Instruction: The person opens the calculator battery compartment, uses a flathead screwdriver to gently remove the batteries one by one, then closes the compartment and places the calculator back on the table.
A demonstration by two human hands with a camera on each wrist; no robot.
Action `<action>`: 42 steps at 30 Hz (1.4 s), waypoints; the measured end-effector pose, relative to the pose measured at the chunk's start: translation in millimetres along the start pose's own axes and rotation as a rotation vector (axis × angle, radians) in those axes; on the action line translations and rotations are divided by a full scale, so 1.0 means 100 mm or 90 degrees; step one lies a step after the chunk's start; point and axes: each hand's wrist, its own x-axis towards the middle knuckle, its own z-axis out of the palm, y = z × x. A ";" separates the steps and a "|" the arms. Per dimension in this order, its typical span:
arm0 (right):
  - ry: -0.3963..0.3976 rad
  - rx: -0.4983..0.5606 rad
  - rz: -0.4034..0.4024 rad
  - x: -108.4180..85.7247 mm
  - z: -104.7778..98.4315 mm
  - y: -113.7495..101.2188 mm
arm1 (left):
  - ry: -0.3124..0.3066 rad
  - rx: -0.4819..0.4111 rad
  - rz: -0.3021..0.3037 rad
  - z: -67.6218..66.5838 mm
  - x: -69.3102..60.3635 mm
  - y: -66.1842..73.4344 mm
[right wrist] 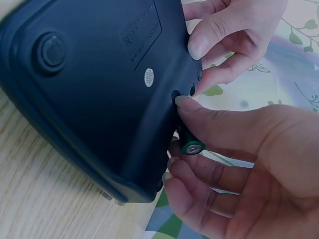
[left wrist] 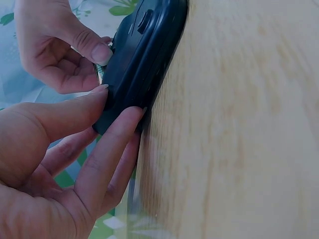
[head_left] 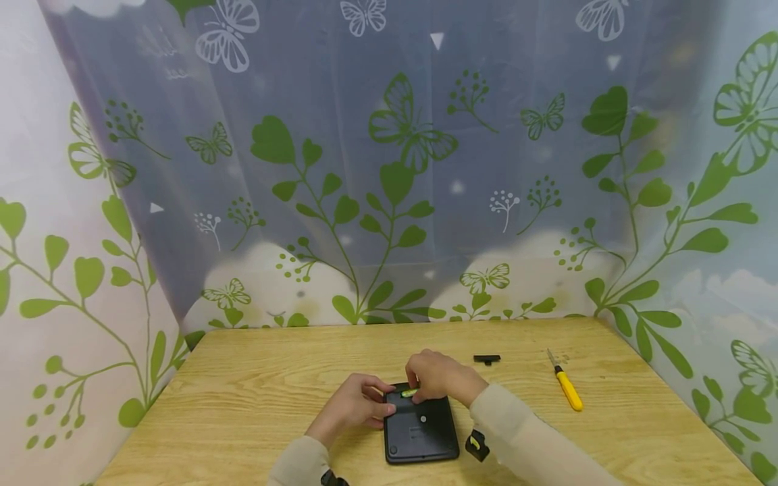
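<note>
1 black calculator-like device, underside up, near middle of 1 wooden table. Left hand: nearly closed, thumb and fingers pinching device's left edge, toward its far end. Right hand: fingers curled, pinching 1 green battery at device's far end. Farther right: 1 small black cover, then 1 yellow-handled screwdriver.

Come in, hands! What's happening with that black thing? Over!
Left hand grips black device. Right hand pinches green battery. Yellow screwdriver aside, out of the way.
</note>
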 end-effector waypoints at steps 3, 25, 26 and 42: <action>0.004 0.003 -0.002 0.00 0.00 -0.01 | 0.000 0.002 -0.001 0.00 0.00 0.00; -0.014 -0.010 -0.027 -0.01 -0.01 -0.02 | -0.003 0.001 -0.003 -0.01 -0.02 0.02; -0.014 -0.014 -0.027 -0.01 -0.01 -0.02 | -0.004 0.000 -0.002 0.00 -0.02 0.02; 0.000 -0.025 -0.024 -0.04 -0.02 -0.03 | 0.000 0.006 -0.001 0.00 -0.01 0.00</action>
